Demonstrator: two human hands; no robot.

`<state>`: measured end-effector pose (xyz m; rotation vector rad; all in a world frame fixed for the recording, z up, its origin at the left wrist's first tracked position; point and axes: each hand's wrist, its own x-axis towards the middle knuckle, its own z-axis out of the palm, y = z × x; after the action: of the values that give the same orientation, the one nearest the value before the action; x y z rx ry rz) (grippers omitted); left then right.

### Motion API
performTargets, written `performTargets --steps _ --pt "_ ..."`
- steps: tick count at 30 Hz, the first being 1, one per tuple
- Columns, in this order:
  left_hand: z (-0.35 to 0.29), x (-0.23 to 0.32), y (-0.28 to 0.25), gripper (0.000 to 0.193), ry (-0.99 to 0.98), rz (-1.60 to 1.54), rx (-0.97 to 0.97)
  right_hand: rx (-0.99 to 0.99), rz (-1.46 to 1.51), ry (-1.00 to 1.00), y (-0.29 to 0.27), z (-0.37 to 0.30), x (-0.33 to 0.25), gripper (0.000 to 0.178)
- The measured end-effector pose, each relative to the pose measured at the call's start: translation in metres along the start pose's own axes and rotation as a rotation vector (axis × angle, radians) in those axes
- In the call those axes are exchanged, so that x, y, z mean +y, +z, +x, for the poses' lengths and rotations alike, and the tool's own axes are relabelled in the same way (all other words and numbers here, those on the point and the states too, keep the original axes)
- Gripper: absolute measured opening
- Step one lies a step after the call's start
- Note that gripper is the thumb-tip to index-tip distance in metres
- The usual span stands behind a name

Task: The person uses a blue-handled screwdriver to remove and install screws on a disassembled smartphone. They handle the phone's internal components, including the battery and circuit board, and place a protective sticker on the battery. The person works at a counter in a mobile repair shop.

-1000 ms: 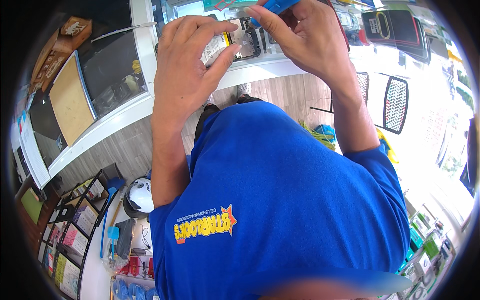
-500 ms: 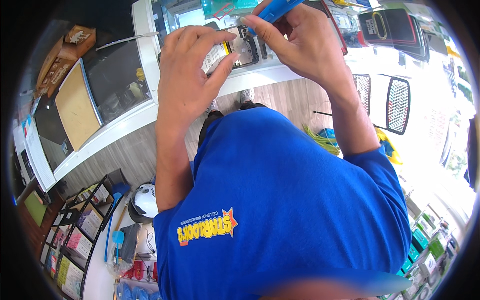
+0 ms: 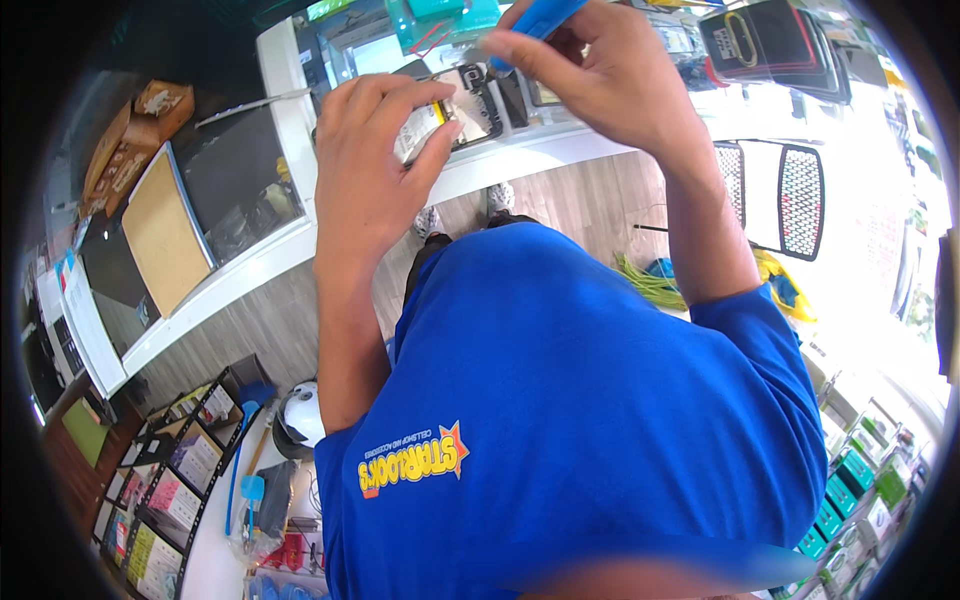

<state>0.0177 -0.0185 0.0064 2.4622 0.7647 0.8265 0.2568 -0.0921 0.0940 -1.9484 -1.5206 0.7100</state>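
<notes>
An opened phone (image 3: pixel 472 112) lies on the counter, its inner frame and dark circuit parts exposed. Its pale battery (image 3: pixel 421 131) with a yellow edge is partly under my left hand (image 3: pixel 368 160). That hand grips the phone, thumb on the near side and fingers curled over the far side. In my right hand (image 3: pixel 610 80) is a blue tool (image 3: pixel 545 18) with a thick body; fingers and the frame's top edge hide part of it, so its exact kind is unclear. Its lower end is just off the phone's far right corner.
Beside the phone lies a dark flat piece (image 3: pixel 512 98). A teal box (image 3: pixel 440 28) stands behind it, and dark packaged cases (image 3: pixel 765 50) are to the right. The white counter edge (image 3: pixel 540 148) runs in front of me. A tan board (image 3: pixel 168 235) rests at left.
My right hand and the blue tool have drawn slightly away from the phone toward the far right. The left hand keeps its hold. The whole view has shifted a little.
</notes>
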Motion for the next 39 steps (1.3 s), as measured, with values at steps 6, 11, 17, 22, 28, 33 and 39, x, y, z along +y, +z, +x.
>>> performTargets --steps 6,11,17,22,28,33,39 --pt "0.001 0.005 -0.001 0.03 -0.082 -0.009 -0.036 0.479 0.213 0.054 -0.043 -0.015 0.049 0.039" --pt "0.003 0.011 -0.002 0.029 -0.108 0.026 -0.052 0.563 0.086 0.082 -0.049 -0.035 0.097 0.04" --pt "0.003 0.013 0.0 0.028 -0.132 -0.026 -0.046 0.537 0.12 0.145 -0.038 -0.044 0.104 0.041" --pt "0.004 0.013 -0.001 0.027 -0.131 -0.016 -0.052 0.52 -0.04 0.262 -0.047 -0.042 0.08 0.035" --pt "0.004 0.014 -0.001 0.027 -0.14 -0.035 -0.046 0.541 0.054 0.258 -0.047 -0.037 0.076 0.035" --pt "0.004 0.013 0.0 0.028 -0.135 -0.042 -0.03 0.51 0.291 0.271 -0.044 -0.039 0.079 0.037" --pt "0.004 0.006 -0.001 0.028 -0.073 -0.022 -0.019 0.338 0.446 0.146 -0.009 -0.024 0.059 0.035"
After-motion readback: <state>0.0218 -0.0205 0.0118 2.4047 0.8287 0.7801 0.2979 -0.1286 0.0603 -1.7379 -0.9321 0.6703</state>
